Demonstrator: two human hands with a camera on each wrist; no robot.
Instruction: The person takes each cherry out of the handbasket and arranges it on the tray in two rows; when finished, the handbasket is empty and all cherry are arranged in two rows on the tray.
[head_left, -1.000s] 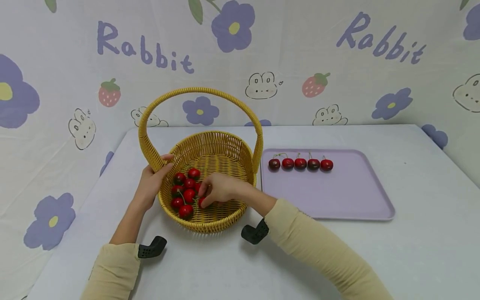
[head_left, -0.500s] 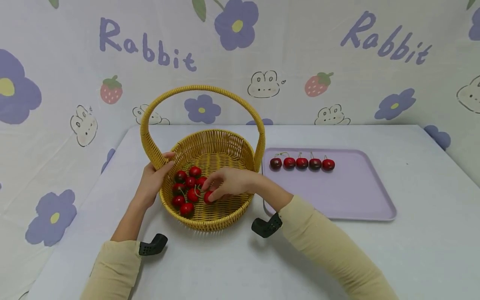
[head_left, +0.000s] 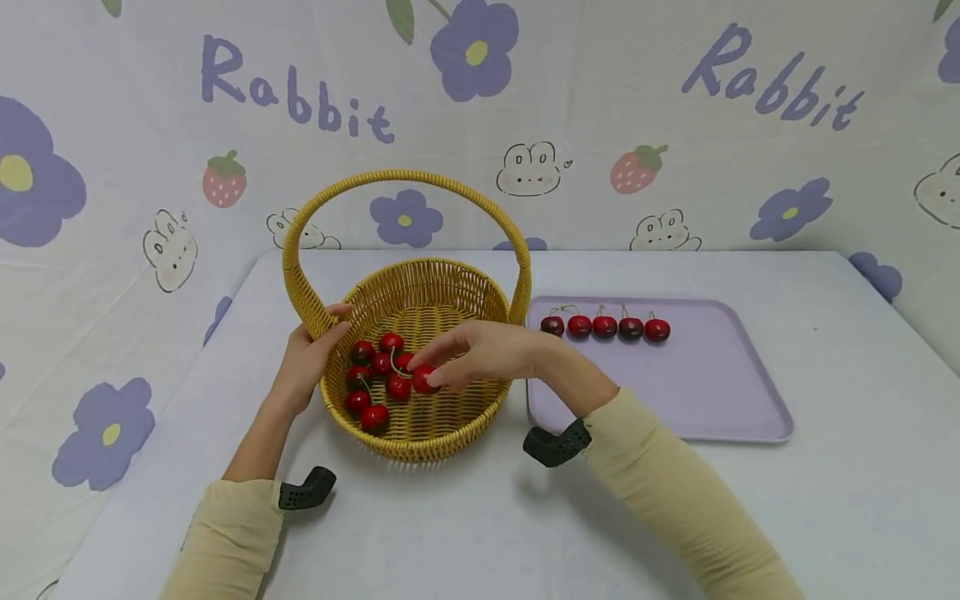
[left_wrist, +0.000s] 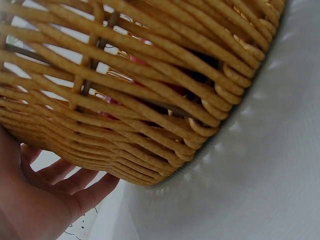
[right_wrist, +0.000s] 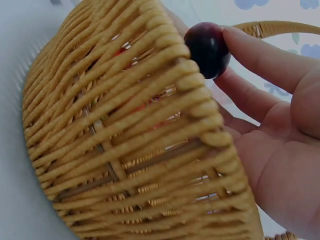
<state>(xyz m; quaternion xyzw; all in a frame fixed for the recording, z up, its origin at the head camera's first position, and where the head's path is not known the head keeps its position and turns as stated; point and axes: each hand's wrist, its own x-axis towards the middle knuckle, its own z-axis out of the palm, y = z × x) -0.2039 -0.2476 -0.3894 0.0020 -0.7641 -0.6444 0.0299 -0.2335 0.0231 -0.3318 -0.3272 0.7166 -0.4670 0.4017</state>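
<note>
A yellow wicker basket (head_left: 420, 452) with a tall arched handle stands on the white table, a cluster of red cherries (head_left: 375, 419) in its left part. My left hand (head_left: 306, 363) holds the basket's left side where the handle meets the rim. In the left wrist view, fingers (left_wrist: 95, 192) reach around the woven wall. Over the basket's inside, my right hand (head_left: 491, 354) pinches one cherry (head_left: 425, 380) between thumb and fingers. The right wrist view has this dark red cherry (right_wrist: 207, 50) raised at rim height, its stem hidden.
A lilac tray (head_left: 675, 396) lies just right of the basket, with a row of several stemmed cherries (head_left: 604, 327) along its far left part. The basket's arched handle (head_left: 405, 176) rises behind both hands. A patterned cloth (head_left: 585, 100) hangs behind the table.
My right hand has lifted the cherry up and to the right from the cluster, and its forearm has shifted right. My left hand has stayed on the basket.
</note>
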